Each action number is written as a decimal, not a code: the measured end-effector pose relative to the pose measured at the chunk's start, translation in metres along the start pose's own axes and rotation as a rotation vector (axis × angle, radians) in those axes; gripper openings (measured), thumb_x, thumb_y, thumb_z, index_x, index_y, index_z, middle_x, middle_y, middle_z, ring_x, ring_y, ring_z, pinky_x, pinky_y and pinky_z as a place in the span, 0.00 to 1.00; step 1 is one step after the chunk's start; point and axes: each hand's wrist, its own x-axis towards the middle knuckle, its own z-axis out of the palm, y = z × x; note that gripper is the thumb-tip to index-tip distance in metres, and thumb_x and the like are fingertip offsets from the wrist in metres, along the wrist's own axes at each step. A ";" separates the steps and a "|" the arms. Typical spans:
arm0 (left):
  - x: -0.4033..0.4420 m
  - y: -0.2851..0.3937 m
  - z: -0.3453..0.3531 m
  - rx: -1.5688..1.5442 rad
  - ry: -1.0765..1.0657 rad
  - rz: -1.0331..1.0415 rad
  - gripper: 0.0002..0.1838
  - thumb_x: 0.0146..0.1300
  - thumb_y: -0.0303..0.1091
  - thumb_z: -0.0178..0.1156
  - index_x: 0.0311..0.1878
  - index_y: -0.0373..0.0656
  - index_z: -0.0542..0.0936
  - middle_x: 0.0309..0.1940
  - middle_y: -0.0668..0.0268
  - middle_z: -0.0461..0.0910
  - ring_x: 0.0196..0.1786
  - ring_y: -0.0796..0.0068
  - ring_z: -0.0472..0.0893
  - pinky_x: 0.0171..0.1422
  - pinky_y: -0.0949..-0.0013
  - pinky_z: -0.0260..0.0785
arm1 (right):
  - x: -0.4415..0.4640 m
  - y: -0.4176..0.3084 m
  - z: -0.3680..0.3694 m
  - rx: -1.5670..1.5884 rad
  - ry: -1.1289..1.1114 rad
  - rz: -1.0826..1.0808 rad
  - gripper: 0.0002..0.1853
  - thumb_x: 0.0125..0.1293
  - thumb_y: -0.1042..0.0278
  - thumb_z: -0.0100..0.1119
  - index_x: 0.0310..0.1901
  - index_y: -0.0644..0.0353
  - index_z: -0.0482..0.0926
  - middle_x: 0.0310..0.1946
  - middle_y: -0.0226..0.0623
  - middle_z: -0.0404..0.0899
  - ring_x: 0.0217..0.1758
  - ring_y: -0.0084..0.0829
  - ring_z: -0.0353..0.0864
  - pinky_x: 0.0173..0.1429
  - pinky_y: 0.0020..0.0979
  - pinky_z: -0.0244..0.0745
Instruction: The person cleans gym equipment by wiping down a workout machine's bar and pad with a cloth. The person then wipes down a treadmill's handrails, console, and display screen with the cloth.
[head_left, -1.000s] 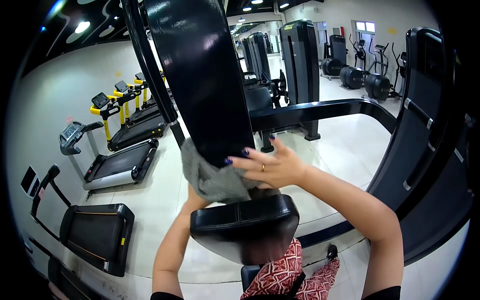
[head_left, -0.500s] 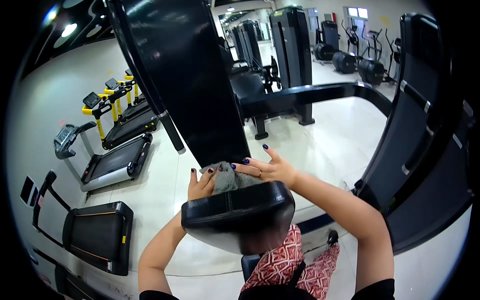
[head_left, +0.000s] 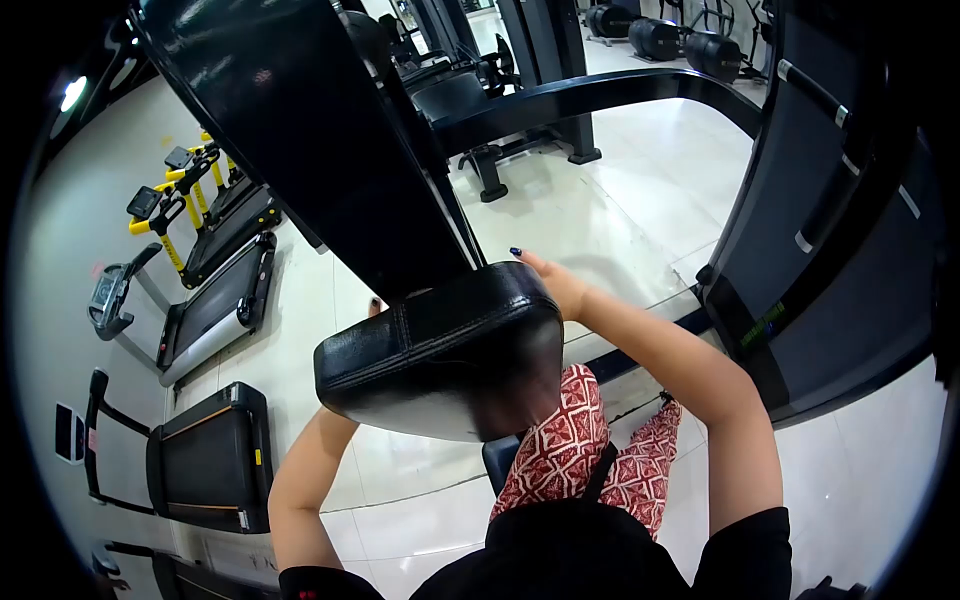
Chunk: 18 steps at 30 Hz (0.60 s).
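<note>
A black padded seat cushion (head_left: 450, 350) with stitched seams sits in front of me, and both hands reach behind it. Of my left hand (head_left: 375, 307), just a fingertip shows past the pad's left edge; its other fingers are hidden. My right hand (head_left: 558, 287) is at the pad's right edge, thumb with dark nail polish stretched upward. The pad covers its remaining fingers. No cloth shows from this angle. Beyond the cushion, a glossy black upright panel (head_left: 290, 130) of the machine slants up to the left.
A curved black frame bar (head_left: 600, 98) runs behind to a tall dark machine housing (head_left: 830, 190) on the right. Treadmills (head_left: 205, 455) line the left wall. Patterned red trousers (head_left: 560, 435) show my legs below the pad, beside a floor-level black beam (head_left: 640, 350).
My view has tilted down and turned. Both hands, earlier on a grey cloth above the pad's far edge, have sunk behind the pad, and the cloth has gone out of sight.
</note>
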 end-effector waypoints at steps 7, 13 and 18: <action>0.057 -0.069 -0.020 0.168 0.331 -0.054 0.05 0.53 0.39 0.54 0.24 0.55 0.74 0.57 0.81 0.71 0.64 0.66 0.63 0.66 0.34 0.20 | 0.075 0.073 -0.050 -0.117 0.354 0.062 0.05 0.53 0.58 0.54 0.22 0.40 0.70 0.60 0.15 0.64 0.64 0.30 0.55 0.69 0.50 0.35; 0.092 -0.105 -0.063 0.126 0.369 -0.328 0.14 0.53 0.42 0.55 0.34 0.42 0.80 0.61 0.72 0.67 0.66 0.54 0.57 0.66 0.37 0.25 | 0.124 0.100 -0.086 -0.161 0.509 0.263 0.08 0.39 0.63 0.58 0.25 0.47 0.74 0.62 0.23 0.62 0.63 0.34 0.54 0.63 0.51 0.40; 0.096 -0.085 -0.053 -0.268 0.456 -0.303 0.34 0.49 0.51 0.57 0.57 0.42 0.70 0.65 0.58 0.57 0.68 0.49 0.52 0.65 0.36 0.31 | 0.124 0.074 -0.078 0.073 0.503 0.373 0.15 0.42 0.61 0.61 0.37 0.50 0.81 0.63 0.24 0.59 0.65 0.34 0.50 0.64 0.48 0.37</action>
